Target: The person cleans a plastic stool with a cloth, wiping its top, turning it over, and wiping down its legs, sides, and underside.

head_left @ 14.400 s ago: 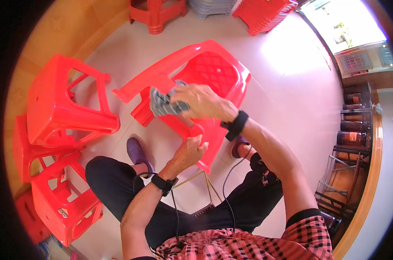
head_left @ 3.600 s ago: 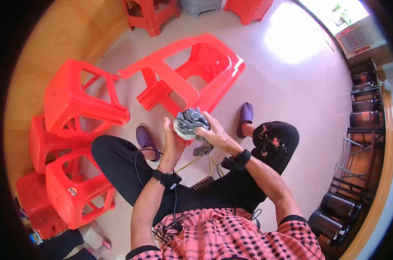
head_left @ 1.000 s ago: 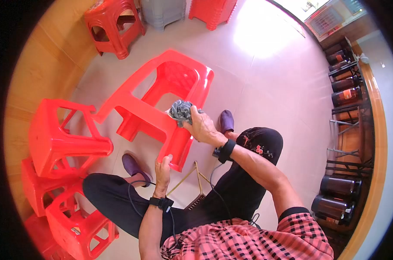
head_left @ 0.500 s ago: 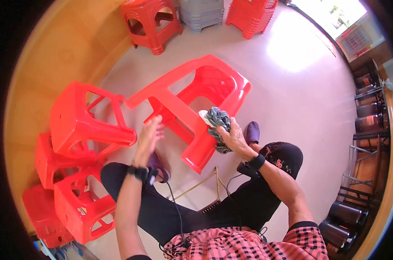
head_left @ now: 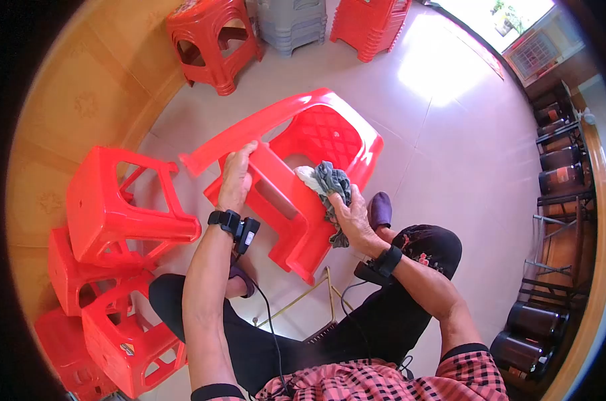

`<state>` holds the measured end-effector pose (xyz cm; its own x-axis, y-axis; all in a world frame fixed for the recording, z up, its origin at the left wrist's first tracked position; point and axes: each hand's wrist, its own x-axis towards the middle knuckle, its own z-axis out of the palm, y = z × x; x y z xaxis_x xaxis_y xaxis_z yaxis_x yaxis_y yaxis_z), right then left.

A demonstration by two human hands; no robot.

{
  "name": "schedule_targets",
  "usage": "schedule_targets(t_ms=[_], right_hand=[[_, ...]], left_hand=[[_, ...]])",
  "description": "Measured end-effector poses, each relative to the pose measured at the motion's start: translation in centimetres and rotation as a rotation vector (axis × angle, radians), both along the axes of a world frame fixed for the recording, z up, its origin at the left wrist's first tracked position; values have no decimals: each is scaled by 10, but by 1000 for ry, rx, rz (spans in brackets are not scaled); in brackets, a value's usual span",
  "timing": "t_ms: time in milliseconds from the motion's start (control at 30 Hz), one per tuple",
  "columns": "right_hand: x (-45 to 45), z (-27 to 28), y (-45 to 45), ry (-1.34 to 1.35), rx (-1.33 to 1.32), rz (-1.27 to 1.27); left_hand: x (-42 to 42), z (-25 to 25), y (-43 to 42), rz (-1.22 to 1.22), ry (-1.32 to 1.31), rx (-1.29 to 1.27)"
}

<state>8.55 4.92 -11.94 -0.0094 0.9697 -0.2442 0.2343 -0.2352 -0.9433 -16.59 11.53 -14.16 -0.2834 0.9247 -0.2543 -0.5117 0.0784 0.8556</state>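
Note:
A red plastic stool (head_left: 284,186) is tilted on its side in front of my knees, its hollow underside and legs facing me. My left hand (head_left: 236,177) is closed around one of its legs, the fingertips curling over the edge. In my right hand (head_left: 350,217) is a crumpled grey and white cloth (head_left: 332,179), pressed against the stool near its lower right part. The palm side of the right hand is hidden behind the cloth.
More red stools (head_left: 122,207) stand close on my left along the yellow wall (head_left: 76,100). Stacks of red stools (head_left: 216,47) and grey stools (head_left: 291,27) are at the back. Dark jars (head_left: 537,319) line the right side. Cables hang from both wrists.
My left hand has moved from free air up onto the stool's leg and gripped it. The stool has tipped slightly. My right hand keeps the cloth against it.

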Motion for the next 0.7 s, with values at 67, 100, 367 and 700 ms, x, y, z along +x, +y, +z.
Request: schedule_targets(t_ms=[67,100,367,700], right_hand=[[1,-2,0,22,29,-6],[1,-9,1,19,34,-14],[3,8,6,145,-79,-101],[1,-19,9,147,44,-180]], left_hand=[[18,23,2,-36,4,41],[25,32,3,-69,9,80],[41,36,-27,-84,204,76],[29,14,-105,-228,659,-149]])
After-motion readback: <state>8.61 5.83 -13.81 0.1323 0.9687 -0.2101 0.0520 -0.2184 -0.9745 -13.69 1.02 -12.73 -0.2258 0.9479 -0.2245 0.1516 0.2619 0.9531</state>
